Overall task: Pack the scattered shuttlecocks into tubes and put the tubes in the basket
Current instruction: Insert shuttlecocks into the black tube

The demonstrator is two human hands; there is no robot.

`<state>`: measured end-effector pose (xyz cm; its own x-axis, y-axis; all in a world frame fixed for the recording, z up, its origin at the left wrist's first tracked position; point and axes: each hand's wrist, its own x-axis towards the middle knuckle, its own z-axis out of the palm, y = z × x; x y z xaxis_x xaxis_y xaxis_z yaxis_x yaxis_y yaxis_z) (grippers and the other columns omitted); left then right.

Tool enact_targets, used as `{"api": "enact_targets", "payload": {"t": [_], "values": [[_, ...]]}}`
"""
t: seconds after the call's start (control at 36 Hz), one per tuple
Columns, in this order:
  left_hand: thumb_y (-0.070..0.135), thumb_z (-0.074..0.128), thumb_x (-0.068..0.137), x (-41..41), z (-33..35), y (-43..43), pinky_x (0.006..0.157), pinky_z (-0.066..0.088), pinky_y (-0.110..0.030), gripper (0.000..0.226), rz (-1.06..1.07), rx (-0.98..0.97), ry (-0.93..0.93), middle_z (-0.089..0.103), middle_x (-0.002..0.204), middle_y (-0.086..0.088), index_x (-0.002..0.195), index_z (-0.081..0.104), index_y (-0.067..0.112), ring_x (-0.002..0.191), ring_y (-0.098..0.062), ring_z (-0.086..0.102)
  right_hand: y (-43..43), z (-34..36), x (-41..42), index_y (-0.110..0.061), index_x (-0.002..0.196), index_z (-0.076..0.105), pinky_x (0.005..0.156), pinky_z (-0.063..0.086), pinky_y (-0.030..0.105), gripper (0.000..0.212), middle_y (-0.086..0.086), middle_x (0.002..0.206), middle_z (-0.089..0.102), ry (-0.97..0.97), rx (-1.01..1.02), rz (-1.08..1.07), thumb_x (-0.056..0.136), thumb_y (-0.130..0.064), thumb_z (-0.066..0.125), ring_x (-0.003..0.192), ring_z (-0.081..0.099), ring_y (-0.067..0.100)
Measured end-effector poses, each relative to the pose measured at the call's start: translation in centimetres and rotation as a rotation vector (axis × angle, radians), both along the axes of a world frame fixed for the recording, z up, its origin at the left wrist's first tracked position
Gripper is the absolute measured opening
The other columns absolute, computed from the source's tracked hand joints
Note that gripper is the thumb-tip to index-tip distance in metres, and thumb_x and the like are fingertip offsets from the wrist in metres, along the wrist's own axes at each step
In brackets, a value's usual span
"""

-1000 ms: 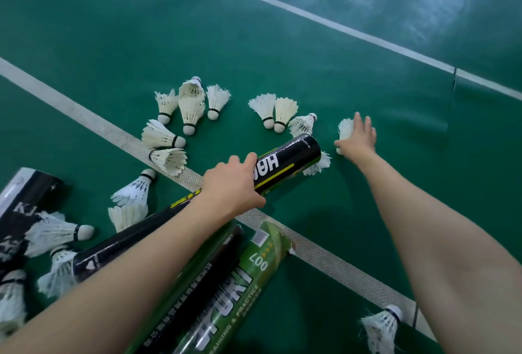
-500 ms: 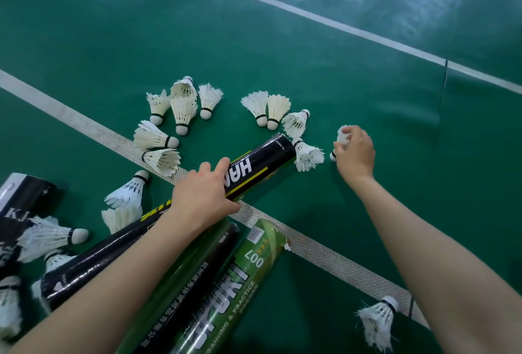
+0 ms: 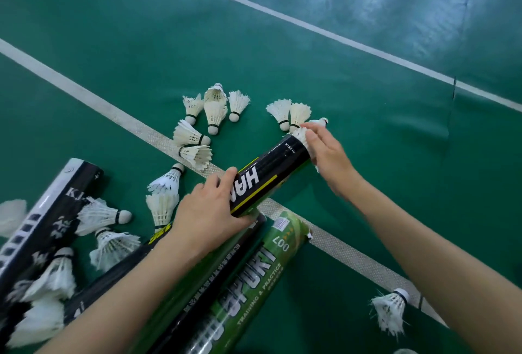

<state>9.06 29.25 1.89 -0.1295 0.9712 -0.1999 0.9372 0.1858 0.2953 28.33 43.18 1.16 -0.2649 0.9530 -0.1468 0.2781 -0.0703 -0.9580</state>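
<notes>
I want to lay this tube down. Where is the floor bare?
Bare green floor right of the right hand, between the two white lines. Crowded: shuttlecocks left of the black tube, other tubes by the left hand.

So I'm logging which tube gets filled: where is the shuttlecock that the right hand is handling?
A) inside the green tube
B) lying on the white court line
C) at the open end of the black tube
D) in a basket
C: the right hand holds a shuttlecock whose feathers stick out of the far open end of the black tube, which the left hand grips around its middle.
</notes>
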Motion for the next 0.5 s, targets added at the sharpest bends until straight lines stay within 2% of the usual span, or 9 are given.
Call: {"api": "enact_targets", "payload": {"t": [0.06, 0.11, 0.17, 0.22, 0.28, 0.33, 0.42, 0.5], "values": [[0.068, 0.055, 0.075, -0.7, 0.2, -0.7, 0.085, 0.048, -0.036, 0.095, 0.006, 0.002, 0.005, 0.044, 0.125, 0.002, 0.148, 0.007, 0.031, 0.109, -0.019, 0.049, -1.0, 0.2, -1.1, -0.032, 0.127, 0.055, 0.104, 0.028, 0.027, 0.039, -0.010, 0.132, 0.049, 0.013, -0.009, -0.004, 0.100, -0.049, 0.031, 0.120, 0.041, 0.004], [0.066, 0.057, 0.076, -1.6, 0.3, -1.4, 0.080, 0.045, -0.033, 0.093, 0.016, 0.013, 0.008, 0.045, 0.118, 0.002, 0.147, 0.007, 0.033, 0.104, -0.018, 0.049, -1.6, 0.4, -2.0, -0.031, 0.136, 0.050, 0.110, 0.017, 0.026, 0.061, -0.007, 0.146, 0.040, 0.024, -0.021, 0.001, 0.092, -0.065, 0.025, 0.129, 0.031, 0.002], [0.066, 0.057, 0.076, -2.6, 0.3, -1.9, 0.079, 0.043, -0.033, 0.092, 0.032, 0.013, 0.025, 0.045, 0.115, 0.003, 0.146, 0.007, 0.033, 0.104, -0.018, 0.049, -2.0, 0.4, -3.1, -0.032, 0.138, 0.046, 0.117, 0.011, 0.039, 0.077, -0.004, 0.152, 0.034, 0.068, -0.094, 0.047, 0.081, -0.076, 0.018, 0.139, 0.025, 0.009], [0.066, 0.057, 0.076, -3.6, 0.2, -2.3, 0.082, 0.045, -0.034, 0.091, 0.063, -0.001, 0.030, 0.046, 0.116, 0.002, 0.145, 0.009, 0.031, 0.106, -0.019, 0.049, -2.4, 0.3, -4.5, -0.032, 0.139, 0.045, 0.118, 0.007, 0.049, 0.083, -0.002, 0.154, 0.029, 0.094, -0.152, 0.110, 0.077, -0.079, 0.015, 0.142, 0.020, 0.012], [0.065, 0.058, 0.076, -4.6, 0.0, -2.6, 0.081, 0.045, -0.035, 0.090, 0.105, -0.014, 0.008, 0.046, 0.118, 0.002, 0.144, 0.012, 0.030, 0.108, -0.020, 0.049, -2.8, 0.4, -6.4, -0.030, 0.136, 0.049, 0.118, 0.008, 0.051, 0.085, -0.001, 0.152, 0.034, 0.093, -0.188, 0.165, 0.076, -0.080, 0.015, 0.140, 0.022, 0.010], [0.065, 0.060, 0.075, -5.5, -0.2, -2.8, 0.080, 0.045, -0.036, 0.089, 0.139, -0.030, -0.003, 0.046, 0.119, 0.001, 0.143, 0.014, 0.030, 0.108, -0.022, 0.051, -2.9, 0.4, -8.4, -0.029, 0.131, 0.055, 0.118, 0.010, 0.049, 0.084, 0.002, 0.144, 0.048, 0.093, -0.220, 0.201, 0.076, -0.081, 0.016, 0.139, 0.031, 0.015], [0.063, 0.062, 0.073, -7.0, -0.5, -3.2, 0.080, 0.048, -0.037, 0.087, 0.188, -0.069, -0.017, 0.047, 0.120, 0.000, 0.141, 0.018, 0.031, 0.106, -0.025, 0.054, -2.7, 0.2, -11.2, -0.026, 0.129, 0.057, 0.117, 0.014, 0.042, 0.074, 0.002, 0.139, 0.051, 0.076, -0.231, 0.206, 0.088, -0.072, 0.015, 0.133, 0.039, 0.014], [0.061, 0.063, 0.074, -8.9, -0.6, -3.5, 0.080, 0.049, -0.038, 0.084, 0.242, -0.113, 0.003, 0.048, 0.116, -0.003, 0.140, 0.019, 0.030, 0.103, -0.027, 0.054, -2.5, -0.6, -13.7, -0.020, 0.122, 0.059, 0.104, 0.035, 0.036, 0.056, 0.004, 0.121, 0.060, 0.111, -0.236, 0.085, 0.100, -0.053, 0.020, 0.115, 0.052, 0.016]]}}
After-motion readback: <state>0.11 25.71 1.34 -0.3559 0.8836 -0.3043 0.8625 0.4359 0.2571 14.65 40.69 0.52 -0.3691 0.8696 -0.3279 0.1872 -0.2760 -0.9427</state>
